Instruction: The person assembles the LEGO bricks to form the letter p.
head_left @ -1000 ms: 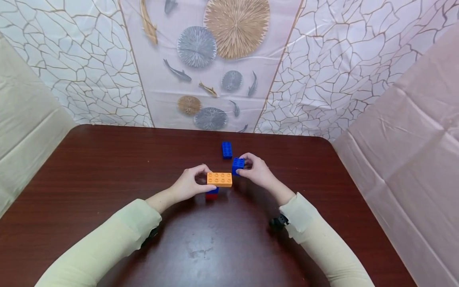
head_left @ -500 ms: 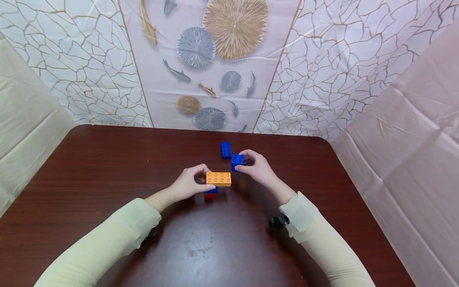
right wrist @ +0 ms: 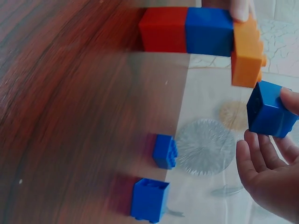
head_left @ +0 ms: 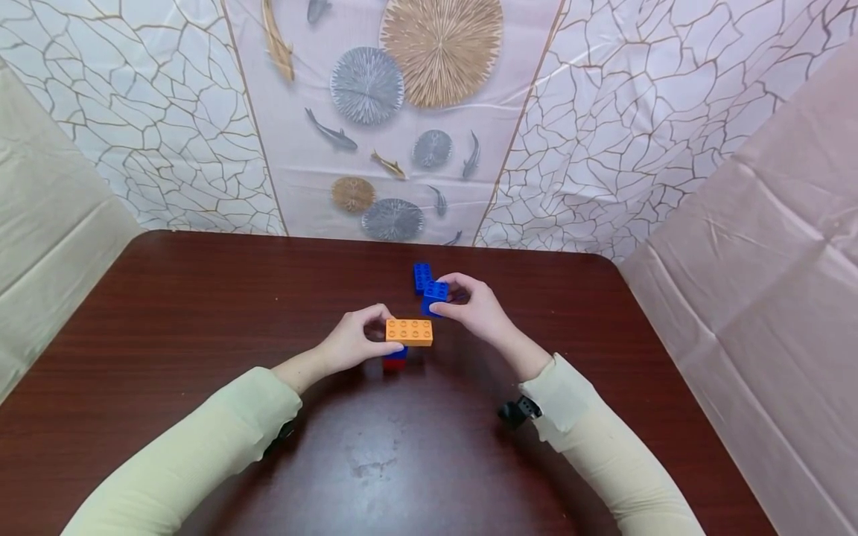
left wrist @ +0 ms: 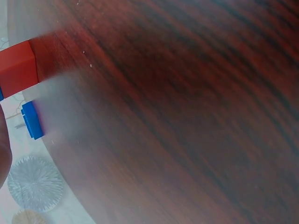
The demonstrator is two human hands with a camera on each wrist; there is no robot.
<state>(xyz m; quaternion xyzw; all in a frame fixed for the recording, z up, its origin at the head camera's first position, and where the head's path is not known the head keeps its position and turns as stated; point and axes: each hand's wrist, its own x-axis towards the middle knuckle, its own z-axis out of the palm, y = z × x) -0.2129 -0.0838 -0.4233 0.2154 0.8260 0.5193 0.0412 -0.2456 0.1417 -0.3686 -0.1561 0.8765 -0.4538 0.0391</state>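
My left hand (head_left: 351, 341) pinches the left end of an orange eight-stud brick (head_left: 410, 333). That brick tops a stack of a blue block (right wrist: 209, 31) over a red block (right wrist: 163, 29), its right part overhanging. My right hand (head_left: 479, 307) grips a small blue block (head_left: 436, 296) between thumb and fingers, in the air behind the orange brick. A gap separates the two in the head view. In the left wrist view, the red block (left wrist: 17, 69) and part of my left hand (left wrist: 3, 147) show at the left edge.
A blue brick (head_left: 421, 277) lies farther back on the dark wooden table (head_left: 221, 298). The right wrist view shows two loose blue pieces, a smaller-looking one (right wrist: 164, 151) and a nearer block (right wrist: 149, 200). Patterned cloth (head_left: 375, 149) hangs behind the table.
My right hand has carried the small blue block leftward and a little farther back. The left hand keeps its hold on the orange brick, practically still.
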